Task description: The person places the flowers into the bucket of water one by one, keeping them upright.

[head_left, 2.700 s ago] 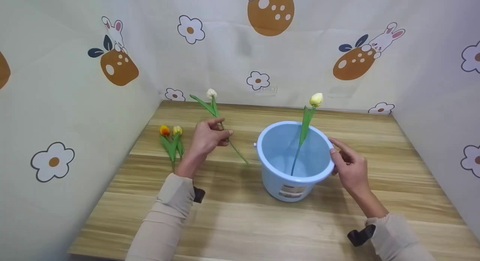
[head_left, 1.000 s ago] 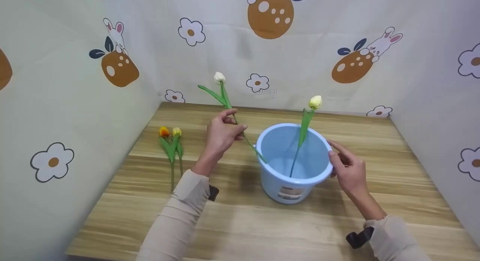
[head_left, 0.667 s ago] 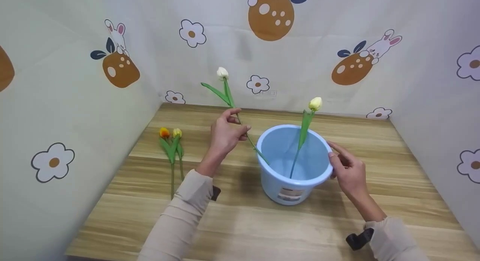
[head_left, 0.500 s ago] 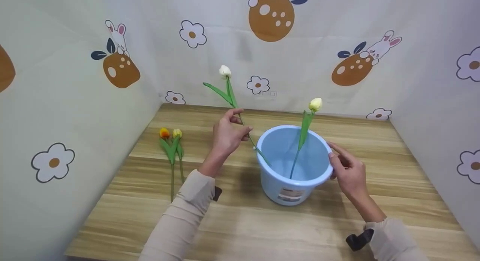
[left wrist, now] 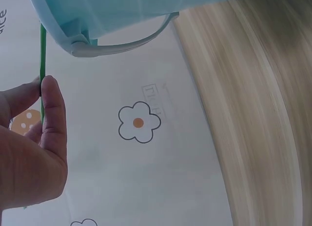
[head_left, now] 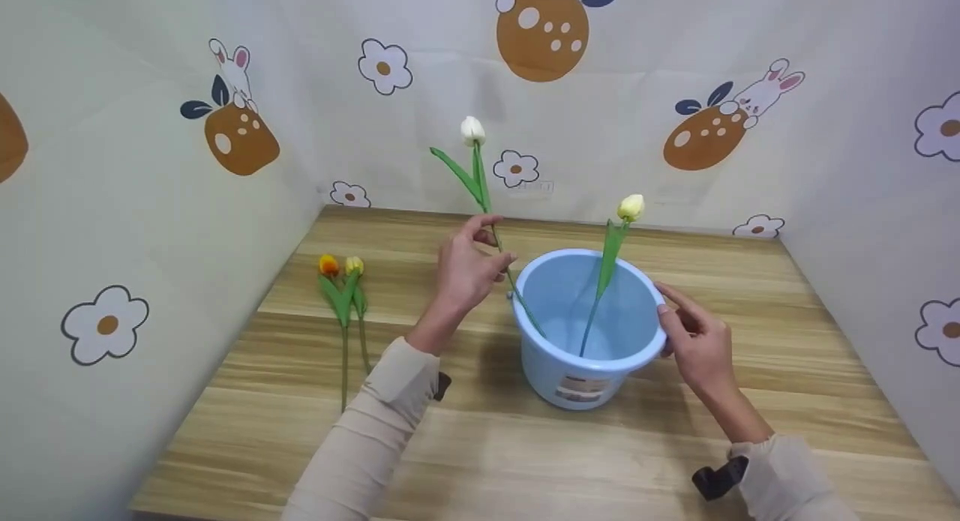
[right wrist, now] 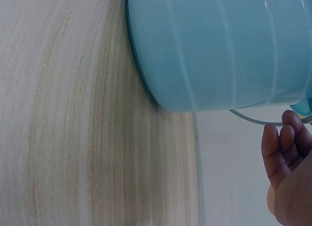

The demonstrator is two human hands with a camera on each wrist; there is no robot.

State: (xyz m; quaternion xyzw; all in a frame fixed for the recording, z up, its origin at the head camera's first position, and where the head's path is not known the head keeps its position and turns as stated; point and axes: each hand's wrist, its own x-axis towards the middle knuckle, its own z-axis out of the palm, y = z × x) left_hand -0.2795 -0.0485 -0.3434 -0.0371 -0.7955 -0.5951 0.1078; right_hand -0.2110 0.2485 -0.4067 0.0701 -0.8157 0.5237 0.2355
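Observation:
My left hand (head_left: pixel 469 270) pinches the green stem of a white tulip (head_left: pixel 472 131) between thumb and fingers. The stem's lower end reaches over the left rim into the light blue bucket (head_left: pixel 577 386), while the bloom leans up and left. On the bucket's right side my right hand (head_left: pixel 701 345) grips the rim, thumb on top. A pale yellow tulip (head_left: pixel 631 208) stands tilted inside the bucket. In the left wrist view, the stem (left wrist: pixel 43 55) runs from my fingers towards the bucket's rim. The right wrist view has my right hand (right wrist: pixel 292 162) beside the bucket handle.
An orange-red tulip (head_left: pixel 328 265) and a yellow tulip (head_left: pixel 354 266) lie side by side on the left of the wooden table (head_left: pixel 510 461). Printed cloth walls (head_left: pixel 450 94) enclose the back and both sides.
My left hand has moved right with the white tulip, whose bloom has risen. Its stem end has gone from above the table to inside the bucket's rim. My right hand has stayed at the rim.

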